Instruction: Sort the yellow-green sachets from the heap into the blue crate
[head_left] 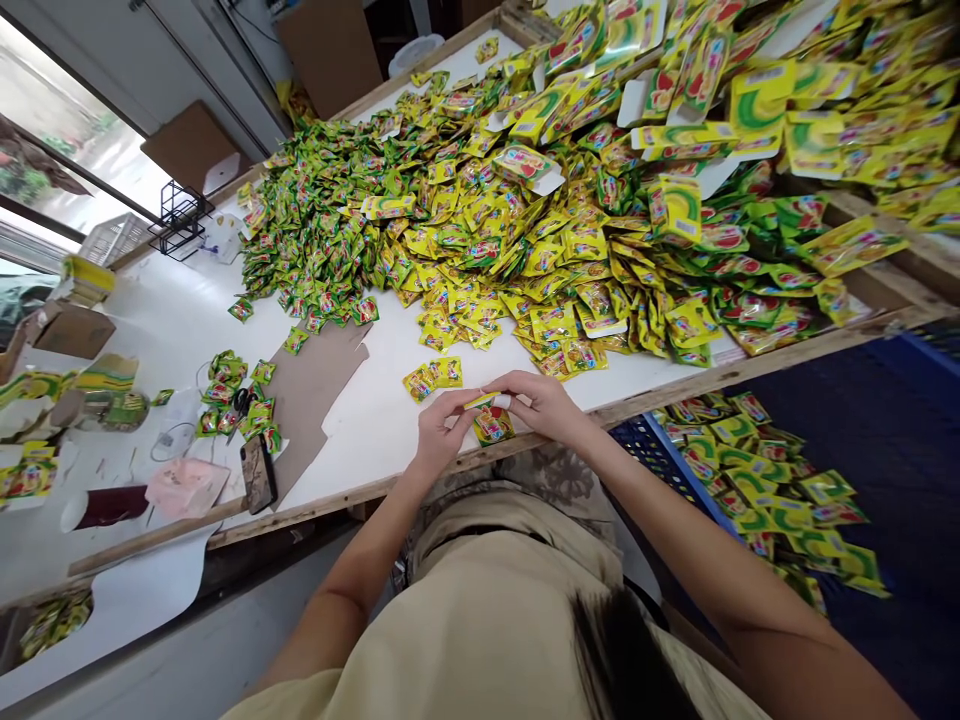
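Note:
Both hands meet over the near edge of a white table (180,320). My left hand (442,428) and my right hand (541,403) pinch the two ends of a small yellow sachet (482,400) held edge-on between them. Just below it another yellow and red sachet (493,425) lies on the table edge, partly under my fingers. Two loose yellow sachets (433,377) rest a little to the left of my left hand.
A huge heap of yellow and green sachets (525,220) covers the far table. A blue crate (679,470) with more packets stands at the right. A phone (258,473), scissors (241,402), a brown card sheet (315,390) and cardboard boxes (71,330) lie at the left.

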